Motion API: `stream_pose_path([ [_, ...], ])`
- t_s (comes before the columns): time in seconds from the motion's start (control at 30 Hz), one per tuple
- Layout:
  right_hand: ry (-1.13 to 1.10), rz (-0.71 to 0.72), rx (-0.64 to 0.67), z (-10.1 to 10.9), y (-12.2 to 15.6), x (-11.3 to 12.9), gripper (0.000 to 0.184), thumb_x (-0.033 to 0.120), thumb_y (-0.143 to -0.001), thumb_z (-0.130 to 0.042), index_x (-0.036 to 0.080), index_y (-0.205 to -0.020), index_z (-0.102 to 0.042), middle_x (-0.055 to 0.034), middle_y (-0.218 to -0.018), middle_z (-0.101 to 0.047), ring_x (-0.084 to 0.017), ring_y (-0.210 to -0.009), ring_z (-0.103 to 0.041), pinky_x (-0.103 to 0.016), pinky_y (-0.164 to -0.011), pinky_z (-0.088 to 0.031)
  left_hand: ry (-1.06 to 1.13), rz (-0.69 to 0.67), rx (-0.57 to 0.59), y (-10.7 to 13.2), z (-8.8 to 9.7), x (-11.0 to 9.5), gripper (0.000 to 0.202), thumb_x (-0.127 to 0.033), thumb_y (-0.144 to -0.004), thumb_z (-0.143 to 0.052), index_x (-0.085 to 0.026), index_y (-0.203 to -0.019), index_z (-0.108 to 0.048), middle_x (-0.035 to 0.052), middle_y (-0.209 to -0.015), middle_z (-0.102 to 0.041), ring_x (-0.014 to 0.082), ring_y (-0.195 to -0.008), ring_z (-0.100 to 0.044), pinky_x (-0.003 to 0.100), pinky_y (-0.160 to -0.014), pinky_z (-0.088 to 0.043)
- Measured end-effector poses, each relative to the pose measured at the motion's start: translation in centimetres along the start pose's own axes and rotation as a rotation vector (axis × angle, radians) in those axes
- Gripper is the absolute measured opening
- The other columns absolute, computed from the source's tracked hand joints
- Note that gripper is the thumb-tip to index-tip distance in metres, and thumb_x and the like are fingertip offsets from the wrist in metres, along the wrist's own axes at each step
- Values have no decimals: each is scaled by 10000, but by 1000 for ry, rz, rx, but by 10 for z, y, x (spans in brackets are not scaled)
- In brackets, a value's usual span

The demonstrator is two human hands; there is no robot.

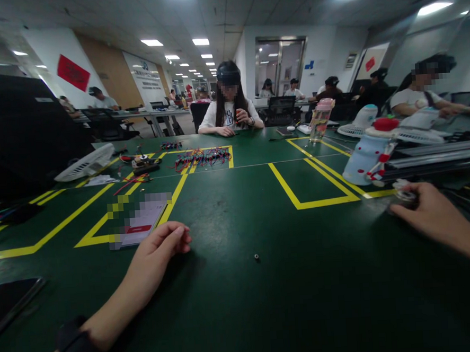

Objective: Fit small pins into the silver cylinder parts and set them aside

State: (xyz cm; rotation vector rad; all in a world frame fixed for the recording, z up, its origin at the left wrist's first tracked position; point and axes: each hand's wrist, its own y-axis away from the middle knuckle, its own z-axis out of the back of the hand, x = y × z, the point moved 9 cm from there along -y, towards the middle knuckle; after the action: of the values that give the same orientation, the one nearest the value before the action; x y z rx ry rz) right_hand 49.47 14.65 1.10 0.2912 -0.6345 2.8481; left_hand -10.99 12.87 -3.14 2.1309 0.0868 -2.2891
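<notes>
My left hand [163, 242] rests over the green table [223, 315], just right of a pale booklet or sheet [144, 221] with a red block on it. Its fingers are curled in with the thumb against them, and whatever may be inside is hidden. Out at the right edge, my right hand [431, 206] is closed around a round grey metal part [407, 198] with a ring-shaped face. That part sits low, close to the tabletop. Between the hands lies a tiny metal ring-like piece [256, 257], apart from both.
Yellow tape [328, 201] marks boxes on the table. Tangled wires [204, 157] and a fan [85, 163] lie at the left. A blue bottle [363, 157], a clear bottle [321, 120] and metal rails [441, 155] stand right. A person [231, 110] sits opposite; a phone [14, 301] lies near left.
</notes>
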Motion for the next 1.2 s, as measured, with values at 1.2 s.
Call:
stream_pose_path([
  [1.2,83,-292,183,34,-3,-26,465,574,-797,-532,217,-1050,-690,-121,-904,-675,-163,-660,-552,-338,-660,-372,-2,-20,31,3,-4,-4,230,-381,-881,-560,-189,-956,-663,17,-743,-658,162,-678,-602,280,-653,-494],
])
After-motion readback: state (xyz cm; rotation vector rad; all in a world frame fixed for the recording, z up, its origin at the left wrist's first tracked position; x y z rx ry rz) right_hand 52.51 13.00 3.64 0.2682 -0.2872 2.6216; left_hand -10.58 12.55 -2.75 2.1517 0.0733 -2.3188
